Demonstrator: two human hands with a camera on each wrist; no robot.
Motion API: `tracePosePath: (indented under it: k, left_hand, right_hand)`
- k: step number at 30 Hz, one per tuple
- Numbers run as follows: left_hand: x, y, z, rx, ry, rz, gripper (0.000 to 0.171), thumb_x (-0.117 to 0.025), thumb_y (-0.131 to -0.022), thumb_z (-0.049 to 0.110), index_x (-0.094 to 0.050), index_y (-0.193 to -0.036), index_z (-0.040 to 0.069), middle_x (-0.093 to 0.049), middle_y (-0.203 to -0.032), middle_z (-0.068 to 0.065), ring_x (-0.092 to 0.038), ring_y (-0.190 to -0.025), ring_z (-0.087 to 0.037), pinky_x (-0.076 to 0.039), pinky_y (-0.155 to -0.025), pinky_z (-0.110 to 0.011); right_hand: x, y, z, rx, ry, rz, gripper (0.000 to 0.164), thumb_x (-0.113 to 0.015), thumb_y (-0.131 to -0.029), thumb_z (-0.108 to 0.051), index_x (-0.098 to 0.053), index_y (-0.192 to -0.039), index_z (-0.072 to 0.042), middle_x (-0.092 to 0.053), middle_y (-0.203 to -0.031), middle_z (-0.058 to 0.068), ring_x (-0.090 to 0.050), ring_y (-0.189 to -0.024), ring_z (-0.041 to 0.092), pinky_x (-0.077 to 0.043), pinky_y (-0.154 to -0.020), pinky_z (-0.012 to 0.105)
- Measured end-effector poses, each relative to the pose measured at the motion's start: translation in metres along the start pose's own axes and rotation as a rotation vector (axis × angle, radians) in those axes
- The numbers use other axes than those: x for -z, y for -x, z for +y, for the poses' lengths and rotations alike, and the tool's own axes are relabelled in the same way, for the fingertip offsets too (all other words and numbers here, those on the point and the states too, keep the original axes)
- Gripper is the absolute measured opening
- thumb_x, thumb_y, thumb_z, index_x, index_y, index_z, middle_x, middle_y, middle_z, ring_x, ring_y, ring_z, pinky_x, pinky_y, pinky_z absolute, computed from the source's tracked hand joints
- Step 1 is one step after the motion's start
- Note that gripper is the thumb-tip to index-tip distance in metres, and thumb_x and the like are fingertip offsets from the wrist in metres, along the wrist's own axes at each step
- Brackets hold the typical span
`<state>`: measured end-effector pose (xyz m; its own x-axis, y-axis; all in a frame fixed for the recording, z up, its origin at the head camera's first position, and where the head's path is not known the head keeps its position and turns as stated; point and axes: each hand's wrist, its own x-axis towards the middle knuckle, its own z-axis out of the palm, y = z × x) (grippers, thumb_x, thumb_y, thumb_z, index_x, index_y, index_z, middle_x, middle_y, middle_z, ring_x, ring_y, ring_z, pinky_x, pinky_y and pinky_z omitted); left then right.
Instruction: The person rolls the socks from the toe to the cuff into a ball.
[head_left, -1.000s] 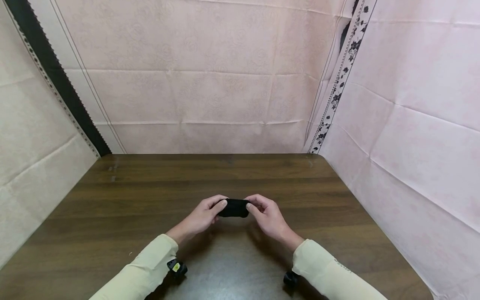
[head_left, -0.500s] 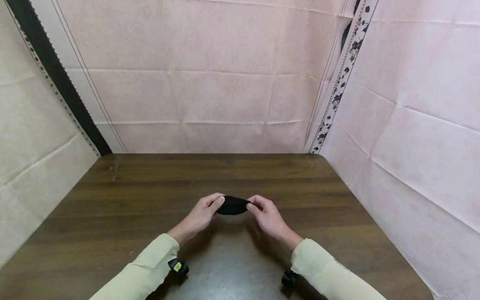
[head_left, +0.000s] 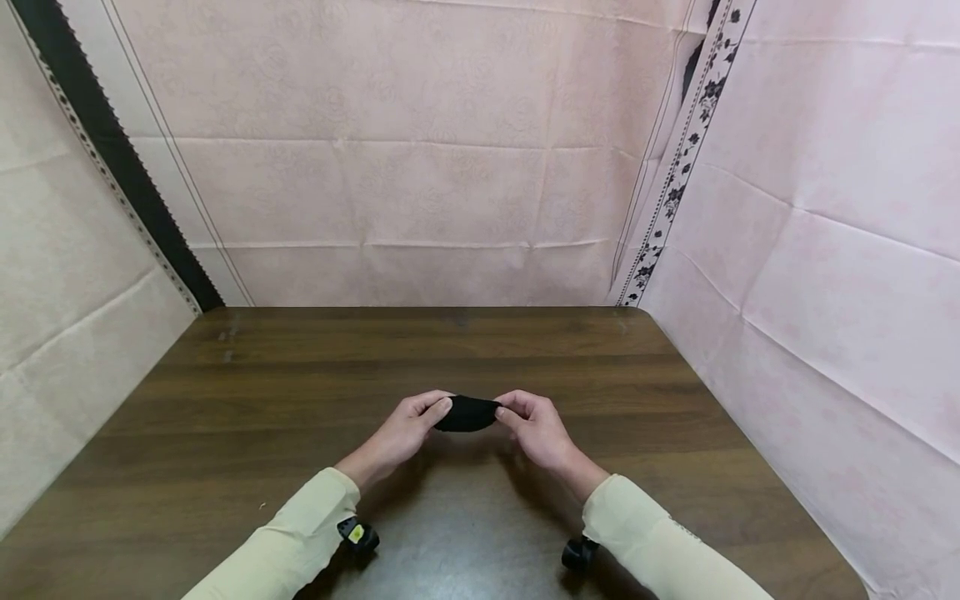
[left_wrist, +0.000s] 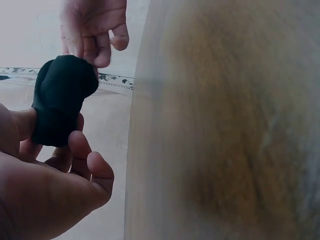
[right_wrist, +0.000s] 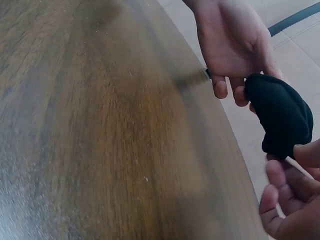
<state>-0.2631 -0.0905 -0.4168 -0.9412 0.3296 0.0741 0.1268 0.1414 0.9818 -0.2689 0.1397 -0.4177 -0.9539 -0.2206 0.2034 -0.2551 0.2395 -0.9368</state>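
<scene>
A small black fabric bundle, soft and folded over itself like rolled-up socks, is held up above the table between both hands. My left hand grips its left end, thumb on the near side and fingers behind. At the other end, my right hand pinches the tapered tip between thumb and fingers. In the left wrist view the bundle looks thick and rounded, with a fold along its side. From the right wrist, the bundle appears bent in a curve, with a seam or fold along its outer edge.
A brown wood-grain table lies under the hands. Pale pink patterned cloth hangs behind it, with more cloth along both sides. Small black wrist cameras sit below the sleeves, close over the tabletop.
The bundle's right end has gone from wide and squarish to a narrow pinched tip, and its lower edge now curves. Both hands stay at nearly the same spot.
</scene>
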Motion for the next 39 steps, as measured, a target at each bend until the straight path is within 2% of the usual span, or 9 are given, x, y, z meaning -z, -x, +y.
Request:
tracePosePath:
  k: [3, 7, 14, 18, 25, 32, 39]
  left_hand:
    - [0.001, 0.000, 0.000, 0.047, 0.014, 0.005, 0.031, -0.047, -0.108, 0.023, -0.067, -0.124, 0.006, -0.067, -0.114, -0.007, -0.054, -0.100, -0.020, -0.041, -0.086, -0.042]
    - [0.002, -0.001, 0.001, 0.089, 0.025, 0.029, 0.029, -0.048, -0.107, 0.023, -0.068, -0.122, 0.007, -0.065, -0.107, -0.004, -0.051, -0.095, -0.021, -0.038, -0.078, -0.037]
    - [0.001, -0.003, 0.001, 0.109, 0.031, 0.052, 0.023, -0.052, -0.105, 0.019, -0.069, -0.113, 0.005, -0.063, -0.100, -0.004, -0.051, -0.092, -0.021, -0.038, -0.077, -0.038]
    - [0.000, -0.003, 0.001, 0.114, 0.034, 0.048, 0.021, -0.053, -0.105, 0.017, -0.069, -0.109, 0.006, -0.062, -0.098, -0.003, -0.050, -0.089, -0.021, -0.038, -0.076, -0.038]
    - [0.000, -0.003, 0.002, 0.120, 0.025, 0.064, 0.019, -0.054, -0.104, 0.014, -0.070, -0.108, 0.004, -0.063, -0.096, -0.004, -0.050, -0.083, -0.024, -0.038, -0.071, -0.035]
    - [0.000, -0.004, 0.001, 0.105, 0.000, 0.092, 0.019, -0.053, -0.104, 0.010, -0.070, -0.107, 0.002, -0.067, -0.102, -0.007, -0.055, -0.093, -0.021, -0.040, -0.088, -0.045]
    - [-0.001, -0.006, -0.001, 0.090, -0.027, 0.119, 0.016, -0.055, -0.102, 0.007, -0.070, -0.104, 0.002, -0.065, -0.099, -0.006, -0.053, -0.090, -0.021, -0.039, -0.082, -0.039]
  right_hand:
    - [-0.001, 0.000, -0.002, -0.006, -0.022, 0.017, 0.011, -0.065, -0.095, 0.000, -0.072, -0.104, 0.003, -0.070, -0.087, 0.012, -0.051, -0.059, 0.017, -0.045, -0.056, 0.026]
    - [-0.002, 0.000, -0.002, -0.013, -0.045, 0.035, 0.012, -0.066, -0.095, 0.000, -0.072, -0.104, 0.002, -0.068, -0.083, 0.010, -0.046, -0.057, 0.011, -0.040, -0.055, 0.022]
    - [-0.005, 0.003, -0.013, -0.048, -0.108, 0.080, 0.010, -0.064, -0.092, 0.006, -0.071, -0.099, 0.006, -0.059, -0.070, 0.005, -0.043, -0.055, 0.013, -0.037, -0.051, 0.023]
    - [-0.004, 0.001, -0.005, -0.060, -0.188, 0.092, 0.010, -0.066, -0.091, 0.005, -0.072, -0.098, 0.004, -0.053, -0.066, 0.004, -0.041, -0.054, 0.012, -0.035, -0.048, 0.023]
    - [-0.007, 0.001, -0.004, -0.083, -0.237, 0.104, 0.011, -0.065, -0.087, 0.008, -0.070, -0.096, 0.008, -0.050, -0.063, 0.001, -0.042, -0.054, 0.010, -0.033, -0.049, 0.022]
    - [-0.008, 0.002, -0.004, -0.082, -0.281, 0.065, 0.011, -0.062, -0.086, 0.010, -0.067, -0.096, 0.011, -0.051, -0.063, 0.001, -0.043, -0.056, 0.012, -0.034, -0.052, 0.024]
    - [-0.008, 0.005, -0.008, -0.080, -0.314, -0.035, 0.012, -0.058, -0.089, 0.009, -0.064, -0.099, 0.013, -0.051, -0.064, 0.001, -0.040, -0.053, 0.012, -0.031, -0.049, 0.023]
